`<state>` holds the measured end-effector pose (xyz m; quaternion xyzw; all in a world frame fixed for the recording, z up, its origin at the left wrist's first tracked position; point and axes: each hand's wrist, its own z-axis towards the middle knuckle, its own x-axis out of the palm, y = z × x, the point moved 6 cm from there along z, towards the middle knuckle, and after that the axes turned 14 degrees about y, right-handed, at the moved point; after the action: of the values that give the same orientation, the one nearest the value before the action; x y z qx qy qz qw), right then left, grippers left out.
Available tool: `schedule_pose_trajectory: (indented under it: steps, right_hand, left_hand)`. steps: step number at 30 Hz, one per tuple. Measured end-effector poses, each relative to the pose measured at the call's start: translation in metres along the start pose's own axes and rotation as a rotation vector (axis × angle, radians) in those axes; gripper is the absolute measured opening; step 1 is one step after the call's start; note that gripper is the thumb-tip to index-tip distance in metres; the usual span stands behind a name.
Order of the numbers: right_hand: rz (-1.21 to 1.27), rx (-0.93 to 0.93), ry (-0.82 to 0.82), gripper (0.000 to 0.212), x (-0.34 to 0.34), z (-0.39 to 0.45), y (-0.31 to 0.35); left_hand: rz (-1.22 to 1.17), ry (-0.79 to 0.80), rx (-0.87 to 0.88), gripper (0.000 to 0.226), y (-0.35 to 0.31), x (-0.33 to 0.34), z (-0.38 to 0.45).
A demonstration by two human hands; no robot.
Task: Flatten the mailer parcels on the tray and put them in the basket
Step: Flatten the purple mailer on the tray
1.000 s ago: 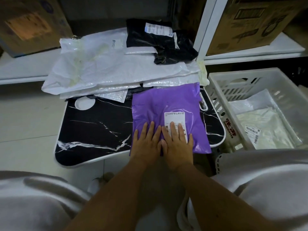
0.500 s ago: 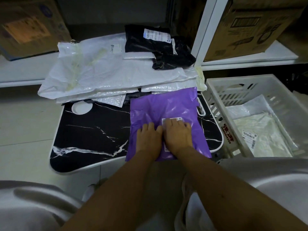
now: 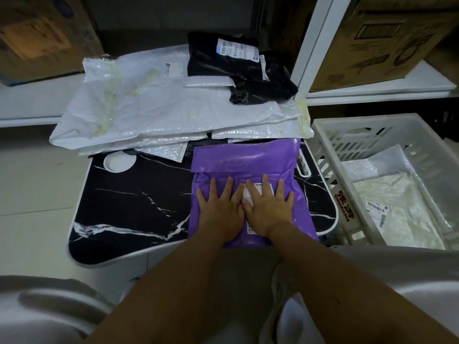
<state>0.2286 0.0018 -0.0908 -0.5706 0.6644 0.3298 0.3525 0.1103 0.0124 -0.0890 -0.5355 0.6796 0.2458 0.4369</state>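
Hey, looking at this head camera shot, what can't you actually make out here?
- Label on the purple mailer: mostly covered by the right hand; print too small.
- Mailers low in the white stack: hidden by those above.
- Basket: far side cut off by the right edge.
- Cardboard box: cut off by the top edge.

Dim, cool indoor light; soft glare on the white mailers. Wide-angle bending curves the edges, and the near sleeves blur.
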Motion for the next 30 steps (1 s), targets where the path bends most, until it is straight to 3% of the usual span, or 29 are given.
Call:
schedule_pose_trajectory:
  steps: [3,7,11,16,19,30]
  right_hand:
    - [0.009,0.019,-0.042,0.059,-0.005,0.001,-0.001]
    - [-0.047,-0.031,-0.249,0.047,-0.033,0.006,0.002]
    - [-0.138,-0.092,-0.404,0.036,-0.05,0.013,0.01]
    - [-0.098,-0.082,-0.116,0.055,-0.029,0.039,0.004]
    - [-0.06,-0.074,-0.009,0.056,-0.026,0.047,0.0]
    - [0.041,-0.006,-0.088,0.06,-0.031,0.049,-0.005]
  left_hand:
    - [-0.025,-0.05,0.002,0.054,-0.001,-0.007,0.0]
    - [0.044,-0.221,0.016,0.045,-0.002,-0.031,0.009]
    - [0.141,-0.285,0.029,0.03,-0.012,-0.048,0.022]
    - [-0.022,-0.072,-0.02,0.058,-0.001,-0.023,0.042]
    - [-0.022,-0.006,-0.028,0.059,0.002,-0.022,0.048]
    - [-0.006,-0.085,-0.109,0.062,0.015,-0.029,0.046]
